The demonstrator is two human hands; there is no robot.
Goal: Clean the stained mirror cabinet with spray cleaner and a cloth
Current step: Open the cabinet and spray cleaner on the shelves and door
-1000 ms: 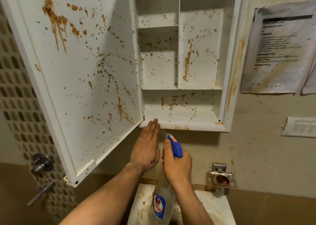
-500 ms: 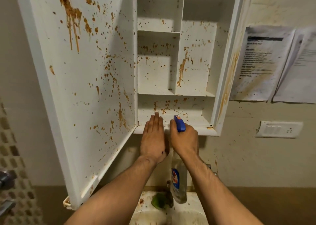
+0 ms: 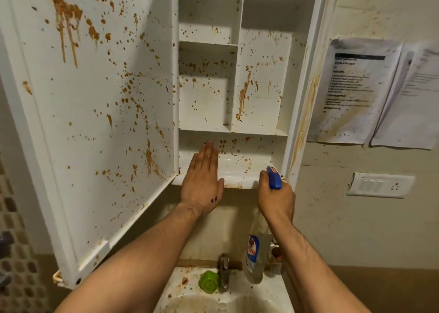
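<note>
The white mirror cabinet (image 3: 259,103) hangs on the wall, its shelves spattered with brown stains. Its door (image 3: 95,113) stands swung out to the left, the inner face stained too. My left hand (image 3: 203,182) lies flat, fingers together, on the front lip of the bottom shelf. My right hand (image 3: 275,198) grips the neck of a clear spray bottle (image 3: 255,253) with a blue trigger head, held just below the cabinet's lower right corner. No cloth is in view.
Below is a stained white sink (image 3: 221,298) with a metal tap (image 3: 223,274) and a green object (image 3: 209,281) beside it. Printed papers (image 3: 351,91) hang on the wall at right, above a white switch plate (image 3: 380,185). Mosaic tiles (image 3: 16,241) line the left.
My view has moved closer to the cabinet. My right hand has carried the bottle to the right, away from my left hand, which has slid a little farther onto the bottom shelf.
</note>
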